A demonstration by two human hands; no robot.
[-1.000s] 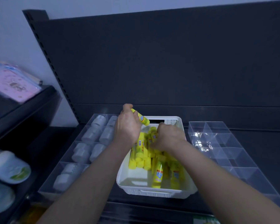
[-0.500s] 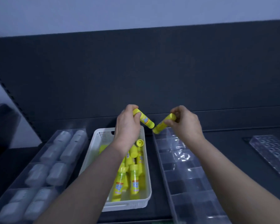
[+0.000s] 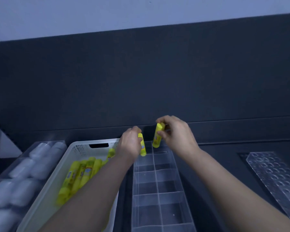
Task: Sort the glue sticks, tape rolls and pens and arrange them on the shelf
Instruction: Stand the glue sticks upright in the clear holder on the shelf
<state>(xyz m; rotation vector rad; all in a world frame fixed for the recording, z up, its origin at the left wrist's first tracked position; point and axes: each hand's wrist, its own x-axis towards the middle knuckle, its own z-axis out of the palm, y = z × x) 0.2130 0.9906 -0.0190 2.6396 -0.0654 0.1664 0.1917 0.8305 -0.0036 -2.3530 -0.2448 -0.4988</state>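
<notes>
The dark shelf [image 3: 221, 153] carries a white basket [image 3: 84, 144] of loose glue sticks [image 3: 80, 174] and, just to its right, a clear divided tray [image 3: 180, 180]. Over the tray's far end the left hand [image 3: 130, 145] and right hand [image 3: 177, 133] each have fingers curled round one stick: the left glue stick [image 3: 143, 147] and right glue stick [image 3: 157, 137], both near upright. The dividers are thin and hard to see in this dim light, so a stick set on a wall could topple on release, or both could crowd one cell.

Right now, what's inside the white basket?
The white basket holds a pile of yellow glue sticks lying on their sides, plus a lone stick near its far wall. The left forearm covers the right side, so contents there cannot be seen.
</notes>
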